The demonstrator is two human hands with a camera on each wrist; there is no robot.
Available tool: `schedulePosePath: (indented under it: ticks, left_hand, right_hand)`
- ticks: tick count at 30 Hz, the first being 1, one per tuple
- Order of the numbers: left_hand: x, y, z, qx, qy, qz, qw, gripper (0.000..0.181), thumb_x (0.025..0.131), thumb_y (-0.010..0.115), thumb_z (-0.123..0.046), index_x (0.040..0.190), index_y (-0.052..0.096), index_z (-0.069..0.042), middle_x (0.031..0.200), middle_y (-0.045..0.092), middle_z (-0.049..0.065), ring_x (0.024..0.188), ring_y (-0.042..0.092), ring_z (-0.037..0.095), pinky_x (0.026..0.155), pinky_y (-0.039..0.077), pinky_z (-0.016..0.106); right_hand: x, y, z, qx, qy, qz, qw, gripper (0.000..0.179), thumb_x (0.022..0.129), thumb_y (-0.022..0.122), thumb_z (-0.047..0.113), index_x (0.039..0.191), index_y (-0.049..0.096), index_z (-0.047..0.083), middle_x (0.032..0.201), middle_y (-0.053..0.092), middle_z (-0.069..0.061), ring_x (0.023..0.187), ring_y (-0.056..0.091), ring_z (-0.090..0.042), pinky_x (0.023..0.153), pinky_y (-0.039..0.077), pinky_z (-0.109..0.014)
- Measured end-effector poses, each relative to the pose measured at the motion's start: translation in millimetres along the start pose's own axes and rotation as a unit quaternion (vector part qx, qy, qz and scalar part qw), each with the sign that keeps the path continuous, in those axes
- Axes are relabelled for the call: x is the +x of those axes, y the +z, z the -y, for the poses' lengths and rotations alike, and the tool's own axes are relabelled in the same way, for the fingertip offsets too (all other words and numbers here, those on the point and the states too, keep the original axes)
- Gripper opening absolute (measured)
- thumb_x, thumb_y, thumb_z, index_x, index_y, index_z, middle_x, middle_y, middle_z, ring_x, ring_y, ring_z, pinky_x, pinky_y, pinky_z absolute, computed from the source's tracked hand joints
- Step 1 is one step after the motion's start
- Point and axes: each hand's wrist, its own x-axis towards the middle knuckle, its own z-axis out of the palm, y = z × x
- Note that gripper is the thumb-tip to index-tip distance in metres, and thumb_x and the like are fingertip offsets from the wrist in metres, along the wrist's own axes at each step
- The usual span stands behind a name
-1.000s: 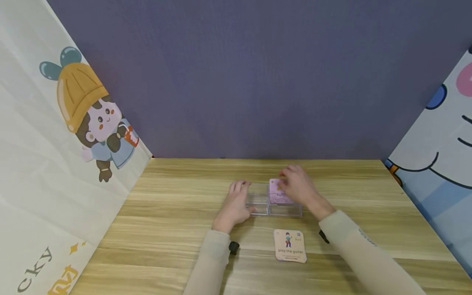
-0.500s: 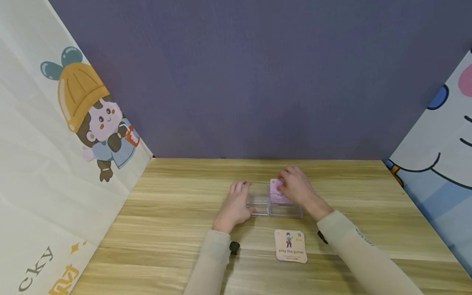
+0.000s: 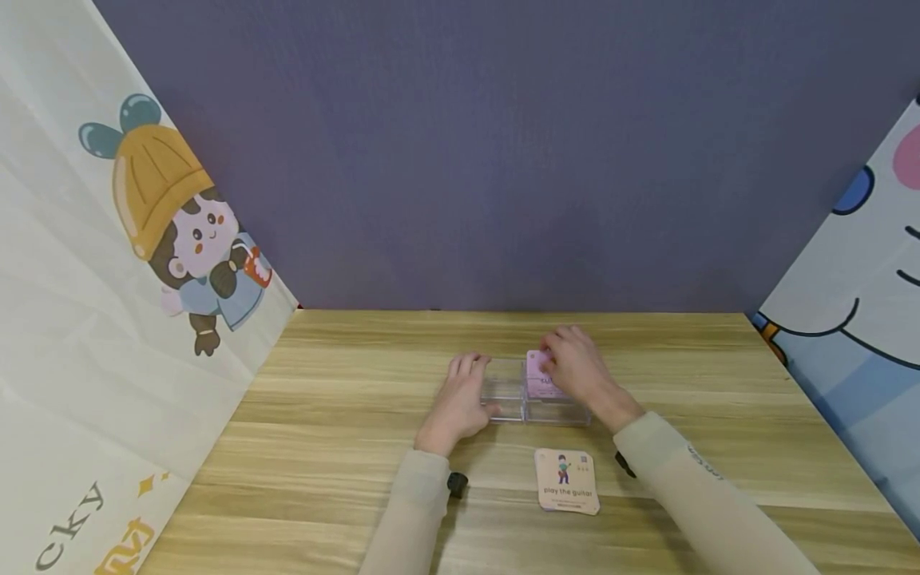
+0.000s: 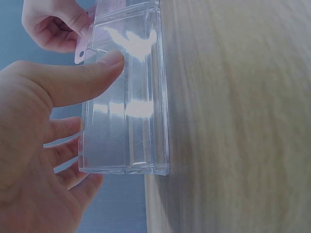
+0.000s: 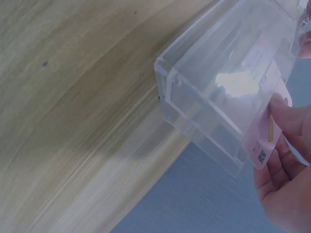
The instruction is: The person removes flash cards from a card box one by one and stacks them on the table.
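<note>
A clear plastic holder with compartments point(image 3: 505, 390) stands on the table. My left hand point(image 3: 458, 399) grips its left end, and in the left wrist view the thumb point(image 4: 104, 73) lies on the front wall with the fingers behind. A pink card point(image 3: 537, 377) stands in the back right compartment, its top sticking out above the rim. My right hand point(image 3: 580, 369) pinches the card's upper edge between thumb and fingers. The right wrist view shows a QR code and a yellow picture on the card point(image 5: 253, 145), partly behind the thumb.
In front of the holder lies a square cream stack of cards point(image 3: 566, 481), the top one reading "play the guitar". A dark blue-grey panel point(image 3: 517, 160) rises behind the table point(image 3: 323, 447). Printed cartoon sheets hang at the left and right.
My right hand has shifted slightly left over the pink card and covers more of its face. The left hand stays on the holder.
</note>
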Motion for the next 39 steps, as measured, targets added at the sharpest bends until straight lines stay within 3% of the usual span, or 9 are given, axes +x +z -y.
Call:
schedulePosePath:
  ticks: [30,39]
  left_hand:
    - [0.2,-0.7,-1.3,0.004,0.005,-0.003,1.0,0.085,0.085,0.083,-0.031,0.153,0.038,-0.006,0.155,0.037,0.012,0.146,0.026,0.03,0.122,0.028,0.04]
    - [-0.5,-0.5,-0.9,0.004,0.004,-0.002,1.0,0.085,0.086,0.083,-0.031,0.153,0.038,-0.006,0.155,0.036,0.011,0.146,0.026,0.03,0.121,0.029,0.04]
  right_hand:
    - [3.4,-9.0,1.6,0.046,0.042,0.018,0.9979,0.013,0.087,0.079,0.008,0.097,0.072,0.003,0.094,0.071,-0.01,0.091,0.061,-0.029,0.084,0.055,-0.046]
    - [1.4,-9.4,1.9,0.026,0.031,0.002,0.9992,0.014,0.088,0.077,0.006,0.1,0.072,0.002,0.098,0.071,-0.012,0.096,0.061,-0.032,0.092,0.051,-0.051]
